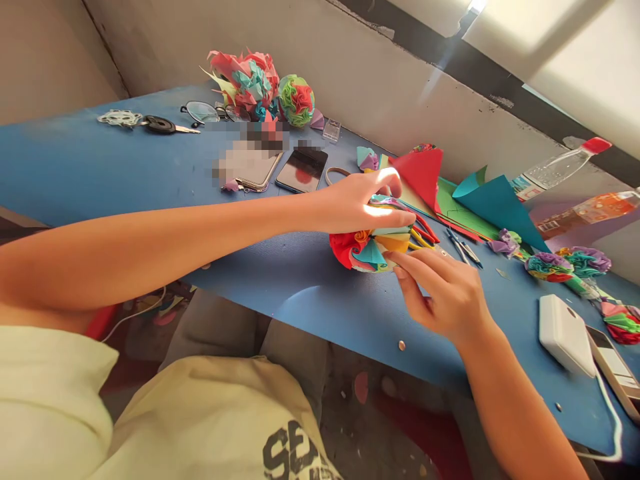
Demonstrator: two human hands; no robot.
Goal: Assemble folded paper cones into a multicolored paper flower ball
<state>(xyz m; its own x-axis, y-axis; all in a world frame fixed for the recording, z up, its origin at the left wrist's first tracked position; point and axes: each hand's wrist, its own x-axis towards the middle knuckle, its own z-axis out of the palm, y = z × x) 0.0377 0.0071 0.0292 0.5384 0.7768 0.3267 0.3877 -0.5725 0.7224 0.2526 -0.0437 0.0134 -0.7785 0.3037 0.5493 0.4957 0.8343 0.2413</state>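
A many-coloured folded paper ball (367, 248) lies on the blue table (100, 173) between my hands. My left hand (363, 200) is cupped over its top, fingers curled down on the paper. From the near side, my right hand (443, 293) touches the ball with its fingertips pinched on an orange and teal flap. Sunlight falls across my left fingers.
Red, green and teal paper sheets (470, 200) and scissors (463, 250) lie just beyond the ball. Finished paper balls (255, 83) sit at the far wall, smaller ones (570, 263) at right. Two phones (303, 170), glasses, keys, a white power bank (565, 333) and bottles (563, 167) are around.
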